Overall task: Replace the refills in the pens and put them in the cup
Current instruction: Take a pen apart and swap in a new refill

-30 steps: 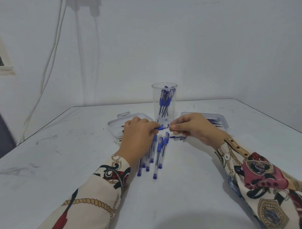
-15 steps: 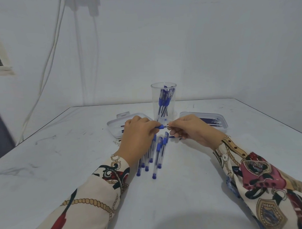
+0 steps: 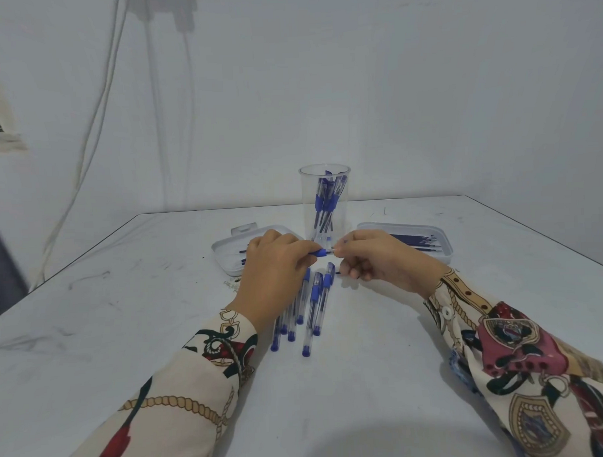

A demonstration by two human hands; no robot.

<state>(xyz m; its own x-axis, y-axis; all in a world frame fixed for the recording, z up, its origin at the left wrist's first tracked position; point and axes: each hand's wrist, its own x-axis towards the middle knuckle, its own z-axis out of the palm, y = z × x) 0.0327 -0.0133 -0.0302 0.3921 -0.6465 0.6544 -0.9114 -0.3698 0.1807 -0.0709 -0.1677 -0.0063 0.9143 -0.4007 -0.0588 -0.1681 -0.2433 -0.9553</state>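
My left hand (image 3: 275,263) grips a blue-gripped pen (image 3: 319,252) held level just above the table. My right hand (image 3: 376,256) pinches the pen's silver tip end, and a thin dark piece (image 3: 338,272) sticks out from under its curled fingers. Below the hands lie several clear pens with blue grips (image 3: 313,303) in a row on the white table (image 3: 92,338). Right behind the hands stands a clear plastic cup (image 3: 325,200) holding several blue pens upright.
A white tray (image 3: 226,256) with a few dark refills sits behind my left hand. Another white tray (image 3: 441,247) with several dark refills sits behind my right hand. A white wall with hanging cables rises beyond the table's far edge.
Both hands have risen slightly and stayed together at the pen's tip end. The pens on the table and the cup have not moved.
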